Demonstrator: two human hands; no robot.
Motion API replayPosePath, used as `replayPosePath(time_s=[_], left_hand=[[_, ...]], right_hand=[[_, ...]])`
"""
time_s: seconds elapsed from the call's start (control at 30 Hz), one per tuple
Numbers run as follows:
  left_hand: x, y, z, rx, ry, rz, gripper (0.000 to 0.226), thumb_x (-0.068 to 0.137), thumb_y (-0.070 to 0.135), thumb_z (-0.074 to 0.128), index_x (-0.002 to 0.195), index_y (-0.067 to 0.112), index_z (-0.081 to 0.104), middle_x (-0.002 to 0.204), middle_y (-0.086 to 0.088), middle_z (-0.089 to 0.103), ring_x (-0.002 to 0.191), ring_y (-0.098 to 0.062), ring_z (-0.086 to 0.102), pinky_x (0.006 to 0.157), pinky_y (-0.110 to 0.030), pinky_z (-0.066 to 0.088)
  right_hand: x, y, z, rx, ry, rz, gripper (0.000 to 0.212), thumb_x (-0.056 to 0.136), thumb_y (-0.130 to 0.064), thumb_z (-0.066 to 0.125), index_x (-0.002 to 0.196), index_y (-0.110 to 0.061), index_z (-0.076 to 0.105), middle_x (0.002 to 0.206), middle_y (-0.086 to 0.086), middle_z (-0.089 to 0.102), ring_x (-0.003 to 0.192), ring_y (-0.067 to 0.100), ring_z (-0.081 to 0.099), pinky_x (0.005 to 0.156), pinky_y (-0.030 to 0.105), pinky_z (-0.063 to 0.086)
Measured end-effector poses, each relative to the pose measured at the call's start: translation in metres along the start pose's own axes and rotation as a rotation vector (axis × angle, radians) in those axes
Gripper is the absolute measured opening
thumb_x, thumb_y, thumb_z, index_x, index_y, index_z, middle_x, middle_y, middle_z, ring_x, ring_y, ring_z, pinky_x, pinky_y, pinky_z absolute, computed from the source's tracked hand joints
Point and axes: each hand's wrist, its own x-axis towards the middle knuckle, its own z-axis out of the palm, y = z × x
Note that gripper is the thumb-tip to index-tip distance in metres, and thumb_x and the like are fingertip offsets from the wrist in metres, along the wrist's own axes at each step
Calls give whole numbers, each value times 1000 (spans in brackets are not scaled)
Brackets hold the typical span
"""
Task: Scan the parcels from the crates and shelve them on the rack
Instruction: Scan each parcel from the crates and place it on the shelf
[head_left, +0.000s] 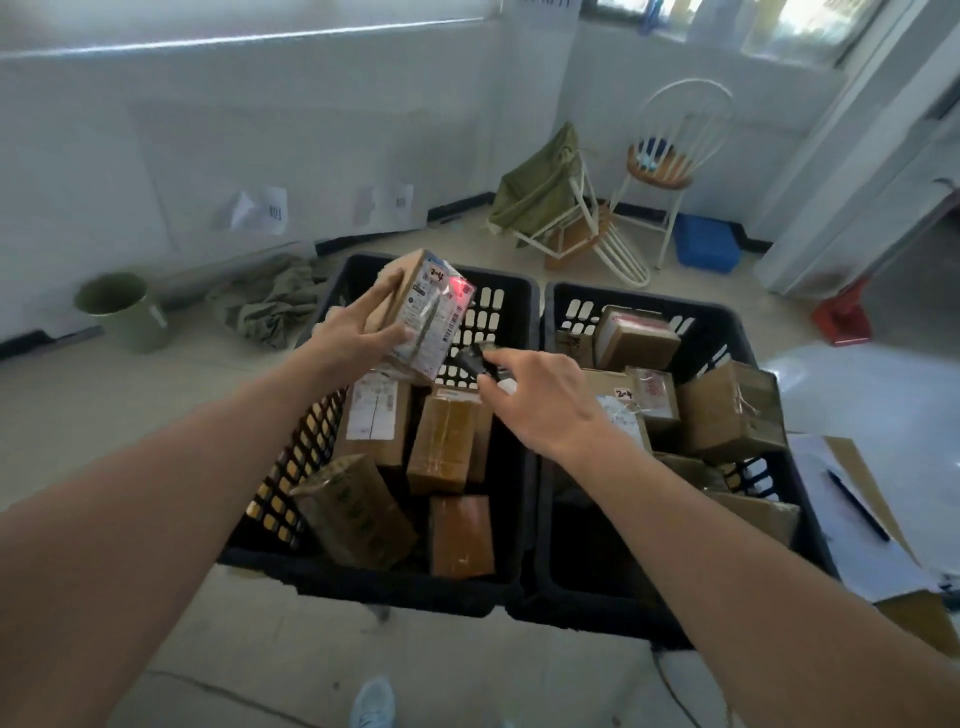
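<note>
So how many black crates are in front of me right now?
2. The left crate sits under the parcel gripped by the left hand; the right crate stands beside it, touching. None seems hidden.

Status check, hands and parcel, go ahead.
Left hand holds parcel above left crate. Right hand grips scanner; red dot on label. Nothing blocking.

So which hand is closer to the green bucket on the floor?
Left. The left hand, gripping a parcel over the left crate, is nearer the green bucket. The right hand, holding the scanner, is farther away.
</note>
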Motion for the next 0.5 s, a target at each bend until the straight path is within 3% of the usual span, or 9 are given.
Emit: replayPosePath(time_s=[0.27,0.4,0.5], left_hand=[[-63,54,10,181,151,88,70,95,42,72,146,71,33,163,-15,34,130,-40,52,104,-51,50],[-91,77,15,211,208,107,69,96,43,71,149,66,34,163,-15,35,136,-44,46,113,-64,41],[-111,90,15,168,197,133,70,97,37,71,152,61,35,162,-18,36,132,-41,51,113,-59,43]], right_hand=[[-49,30,-61,-184,-86,-238,52,108,-54,50,154,-29,53,132,8,70,122,33,62,107,49,52],[-71,36,-90,-277,-105,-319,52,108,-54,50,156,-31,50,137,10,68,126,34,61,110,50,50],[-86,36,-106,-332,-128,-362,51,109,-52,51,155,-32,51,140,9,66,128,34,59,109,51,50]])
